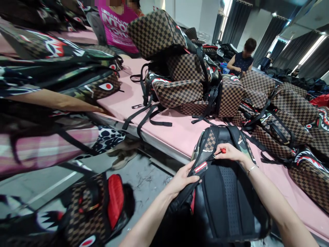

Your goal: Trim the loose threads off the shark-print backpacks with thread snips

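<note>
A black backpack (227, 192) with brown checkered and camouflage parts leans against the edge of the pink table, its padded back panel facing up. My left hand (185, 176) is closed around one of its shoulder straps, beside a red label (200, 168) with white letters. Higher up on the same strap, my right hand (228, 152) pinches with thumb and finger; a small red thing (223, 151) shows at the fingertips. What exactly the right hand pinches is too small to tell.
Checkered backpacks (180, 91) with loose straps are piled on the pink table (115, 99). Another person's arm (59, 99) reaches in from the left. An open bag with red lining (115, 199) is at lower left. Other people are behind the table.
</note>
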Demonstrator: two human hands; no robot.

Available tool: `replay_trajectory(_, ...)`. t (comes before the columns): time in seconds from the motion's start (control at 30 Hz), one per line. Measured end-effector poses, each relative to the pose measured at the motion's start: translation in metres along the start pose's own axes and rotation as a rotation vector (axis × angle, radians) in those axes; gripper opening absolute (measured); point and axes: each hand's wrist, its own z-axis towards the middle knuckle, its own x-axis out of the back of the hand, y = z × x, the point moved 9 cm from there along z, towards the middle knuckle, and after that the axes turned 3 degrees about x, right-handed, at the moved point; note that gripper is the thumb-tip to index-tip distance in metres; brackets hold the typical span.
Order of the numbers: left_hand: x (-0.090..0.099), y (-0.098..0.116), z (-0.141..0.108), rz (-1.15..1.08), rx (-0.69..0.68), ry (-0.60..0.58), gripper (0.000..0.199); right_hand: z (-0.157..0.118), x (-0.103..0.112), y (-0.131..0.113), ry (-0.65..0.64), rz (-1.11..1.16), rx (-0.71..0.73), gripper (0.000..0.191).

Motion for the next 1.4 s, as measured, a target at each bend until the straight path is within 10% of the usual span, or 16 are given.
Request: replay_trajectory(1.4, -0.007, 0.015, 0.000, 0.068, -0.006, -0.060, 0.060, 0.001, -0.008, -0.008, -0.039, 0.002, 0.005, 0.031)
